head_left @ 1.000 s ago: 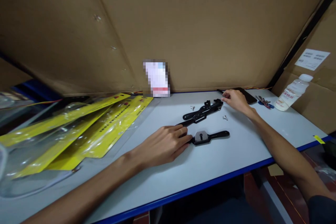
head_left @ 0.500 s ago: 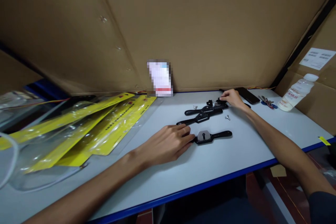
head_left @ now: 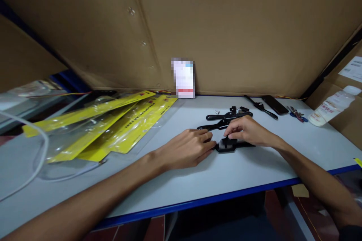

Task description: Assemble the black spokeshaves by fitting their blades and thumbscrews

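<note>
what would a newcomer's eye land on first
Probably the yellow packaging cards, fanned across the left of the table. Next, the bright pixelated rectangle against the cardboard behind. Then, right of centre, the left hand at one end of a black tool, with the right hand holding a small black part on or above it.

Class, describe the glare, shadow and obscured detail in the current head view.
Head view: white glare streaks the yellow packs; head view: a soft shadow falls on the table below the left hand; head view: the upright panel is pixelated, unreadable.
</note>
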